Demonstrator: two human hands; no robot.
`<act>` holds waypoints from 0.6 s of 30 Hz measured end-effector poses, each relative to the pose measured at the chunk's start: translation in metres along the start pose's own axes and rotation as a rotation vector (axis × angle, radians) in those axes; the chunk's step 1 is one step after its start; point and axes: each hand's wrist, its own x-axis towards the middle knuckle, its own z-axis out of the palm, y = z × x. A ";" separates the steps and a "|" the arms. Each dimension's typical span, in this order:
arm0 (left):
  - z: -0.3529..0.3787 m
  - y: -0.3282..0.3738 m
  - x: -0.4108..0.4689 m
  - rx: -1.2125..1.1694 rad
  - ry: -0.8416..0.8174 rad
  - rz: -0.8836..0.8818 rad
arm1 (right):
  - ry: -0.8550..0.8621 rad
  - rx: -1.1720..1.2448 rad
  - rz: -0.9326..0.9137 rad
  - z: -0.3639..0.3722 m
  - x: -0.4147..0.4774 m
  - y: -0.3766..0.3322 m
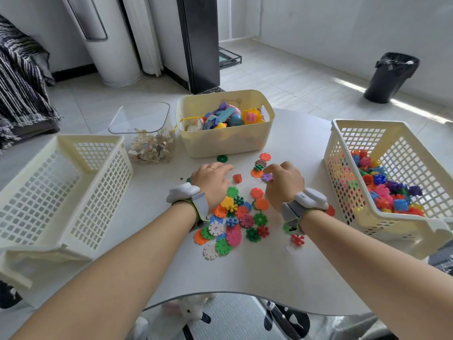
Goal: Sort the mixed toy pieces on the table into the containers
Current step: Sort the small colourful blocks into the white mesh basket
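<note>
A heap of coloured snowflake-shaped toy discs (231,223) lies in the middle of the white table (245,273). My right hand (284,184) pinches a purple disc (267,177) just above the table, beside a few orange discs (259,168). To the left of a small red block (237,178), my left hand (212,179) rests flat on the table with straight fingers. A white lattice basket (343,190) at the right holds several bright chunky pieces. The lattice basket (73,192) at the left looks empty.
A cream tub (220,143) of larger toys stands behind the heap, with a clear box (142,123) of pale wooden pieces to its left. A lone green disc (222,158) lies by the tub. A black bin (389,77) stands on the floor far right.
</note>
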 end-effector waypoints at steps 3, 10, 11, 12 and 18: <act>0.005 0.014 0.012 0.031 -0.041 0.015 | -0.012 -0.017 0.061 0.001 0.003 0.006; 0.016 0.021 0.021 0.106 -0.001 0.088 | -0.112 -0.095 0.055 0.003 0.003 0.013; 0.015 0.020 0.021 0.089 -0.005 0.083 | -0.132 -0.123 0.044 0.001 0.003 0.012; 0.014 0.019 0.020 0.079 -0.013 0.080 | -0.141 -0.129 0.031 0.000 0.003 0.012; 0.003 0.016 0.019 0.102 -0.106 0.051 | -0.074 0.123 0.105 -0.006 0.007 0.009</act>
